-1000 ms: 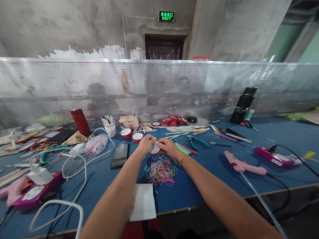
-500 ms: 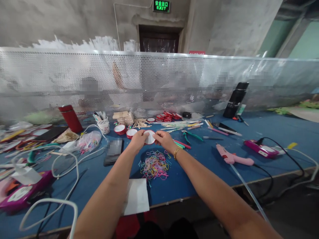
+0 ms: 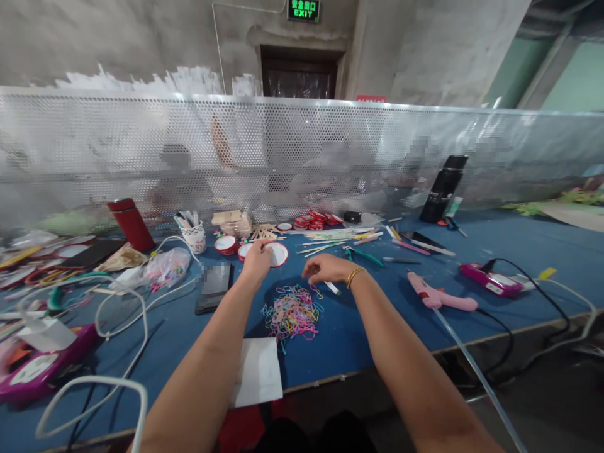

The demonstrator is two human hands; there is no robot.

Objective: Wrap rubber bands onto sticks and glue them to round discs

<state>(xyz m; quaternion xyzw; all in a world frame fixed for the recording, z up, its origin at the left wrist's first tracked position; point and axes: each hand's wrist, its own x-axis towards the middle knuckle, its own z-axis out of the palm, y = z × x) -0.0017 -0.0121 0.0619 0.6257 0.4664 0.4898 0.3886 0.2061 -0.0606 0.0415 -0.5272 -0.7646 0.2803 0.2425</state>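
Note:
My left hand (image 3: 256,263) pinches a round white disc with a red rim (image 3: 278,255) by its left edge, above the table. My right hand (image 3: 328,269), a gold bracelet at its wrist, hovers apart from the disc with bent fingers and nothing visible in them. Below it lies a pile of small colourful rubber-band-like loops (image 3: 292,314). A pen with a green end (image 3: 333,288) shows just under the right hand. More red-rimmed discs stand in a stack (image 3: 226,245) beyond my left hand.
A phone (image 3: 214,288) and white paper (image 3: 257,371) lie near my left arm. Farther right are green-handled pliers (image 3: 365,256), a pink glue gun (image 3: 441,296) and a black bottle (image 3: 442,189). White cables (image 3: 146,327) loop at left; a perforated metal screen (image 3: 302,151) stands behind.
My right hand has let go of the disc and moved right and down, toward the loops. My left hand has shifted slightly left, still holding the disc.

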